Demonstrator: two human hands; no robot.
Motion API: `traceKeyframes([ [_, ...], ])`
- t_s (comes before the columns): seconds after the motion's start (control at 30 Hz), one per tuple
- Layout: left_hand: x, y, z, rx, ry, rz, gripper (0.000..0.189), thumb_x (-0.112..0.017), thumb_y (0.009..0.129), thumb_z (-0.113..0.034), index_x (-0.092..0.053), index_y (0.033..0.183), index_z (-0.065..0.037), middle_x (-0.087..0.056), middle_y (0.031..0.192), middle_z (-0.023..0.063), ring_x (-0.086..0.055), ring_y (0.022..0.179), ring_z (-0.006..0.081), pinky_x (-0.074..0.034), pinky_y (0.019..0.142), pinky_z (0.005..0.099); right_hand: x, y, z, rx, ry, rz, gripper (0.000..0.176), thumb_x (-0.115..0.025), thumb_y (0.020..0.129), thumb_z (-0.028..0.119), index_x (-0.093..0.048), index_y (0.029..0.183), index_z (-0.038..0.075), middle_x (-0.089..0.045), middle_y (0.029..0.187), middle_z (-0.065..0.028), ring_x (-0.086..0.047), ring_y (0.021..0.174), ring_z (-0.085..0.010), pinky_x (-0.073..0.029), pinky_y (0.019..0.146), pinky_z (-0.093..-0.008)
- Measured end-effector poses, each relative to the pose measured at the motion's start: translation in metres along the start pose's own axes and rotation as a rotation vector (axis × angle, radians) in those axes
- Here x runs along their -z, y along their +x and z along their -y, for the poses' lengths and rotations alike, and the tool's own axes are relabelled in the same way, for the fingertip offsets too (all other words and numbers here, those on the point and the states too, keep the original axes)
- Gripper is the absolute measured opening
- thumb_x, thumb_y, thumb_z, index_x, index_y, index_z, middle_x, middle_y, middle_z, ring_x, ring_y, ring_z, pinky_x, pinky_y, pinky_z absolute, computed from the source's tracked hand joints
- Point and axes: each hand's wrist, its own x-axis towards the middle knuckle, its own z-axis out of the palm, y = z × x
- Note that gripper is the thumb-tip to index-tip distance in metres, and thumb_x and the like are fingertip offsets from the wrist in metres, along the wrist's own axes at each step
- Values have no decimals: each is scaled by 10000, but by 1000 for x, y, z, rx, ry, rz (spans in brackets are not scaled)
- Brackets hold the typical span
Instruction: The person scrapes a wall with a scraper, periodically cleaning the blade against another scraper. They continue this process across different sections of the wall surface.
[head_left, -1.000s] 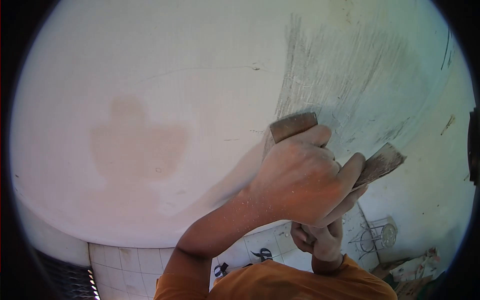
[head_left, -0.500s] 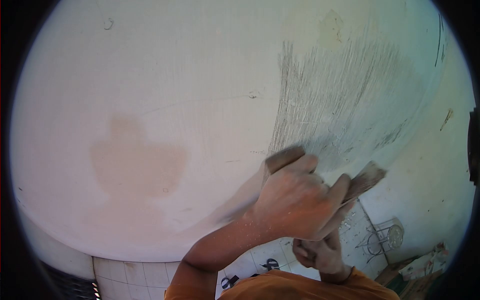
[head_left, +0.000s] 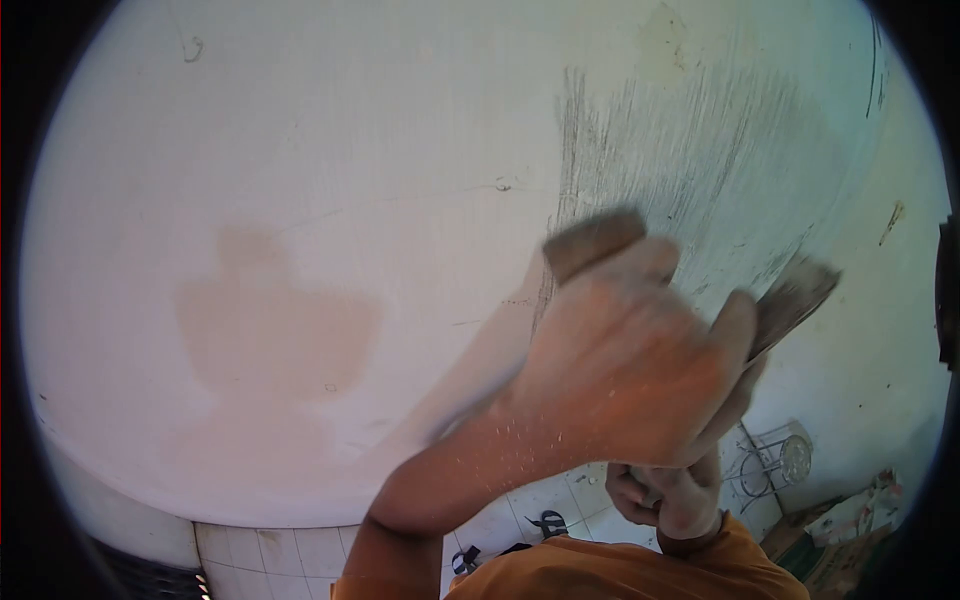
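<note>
My left hand [head_left: 630, 365] is closed around a dusty grey-brown sanding block [head_left: 597, 246] in front of the pale wall. One blunt end of the block shows beyond my fingers on the left. A flat, worn grey-brown piece [head_left: 797, 303] sticks out on the right side; my hand hides whether both are one piece. Dark, streaky scratch marks [head_left: 660, 150] cover the wall just above. Pale dust specks lie on my forearm. Lower down, close to my body, my right hand [head_left: 670, 498] has its fingers curled in; anything inside them is hidden.
The wall [head_left: 400, 130] fills most of the view and carries a damp-looking patch [head_left: 275, 330] at left. Below are floor tiles [head_left: 290, 550], sandals [head_left: 547, 523], a round metal-framed stool [head_left: 770, 462] and cartons with papers [head_left: 850, 520] at lower right.
My left hand has moved up and to the right with the sanding block, and looks larger in view. My right hand has shifted slightly right, still curled.
</note>
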Motion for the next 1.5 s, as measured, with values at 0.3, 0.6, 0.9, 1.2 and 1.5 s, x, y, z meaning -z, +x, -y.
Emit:
traceKeyframes([
  [0.3,4,13,2,-62,26,7,272,-588,784,-220,-613,850,42,-458,411,13,-402,357,187,-427,686,326,2,0,2,51,-7,-46,196,-473,978,177,-496,1018,-13,-468,608,-31,-371,432,-56,-254,361,-194],
  [0.6,5,21,4,-111,82,-37,243,-587,800,-239,-556,683,-28,-426,385,4,-333,335,158,-393,623,315,-1,2,8,53,27,-4,220,-474,984,181,-451,1086,-12,-454,639,-33,-357,460,-58,-244,372,-196],
  [0.9,7,12,5,-73,-8,-16,254,-570,825,-274,-552,701,-54,-361,372,-25,-296,312,178,-379,607,326,-13,0,11,-28,-65,-57,200,-425,981,177,-492,981,-12,-484,627,-27,-393,439,-51,-260,372,-204],
  [1.2,14,18,10,-78,52,-26,282,-581,819,-268,-507,632,-72,-375,372,-1,-280,328,172,-369,596,306,-19,14,15,8,-35,-34,264,-449,992,246,-500,937,-8,-471,625,-27,-376,439,-46,-261,368,-195],
  [1.5,14,19,10,-83,59,-54,231,-596,793,-238,-529,654,-66,-379,376,-15,-333,324,173,-390,604,327,-24,12,15,44,-20,-52,263,-451,993,250,-480,984,-11,-455,622,-17,-371,439,-42,-251,376,-183],
])
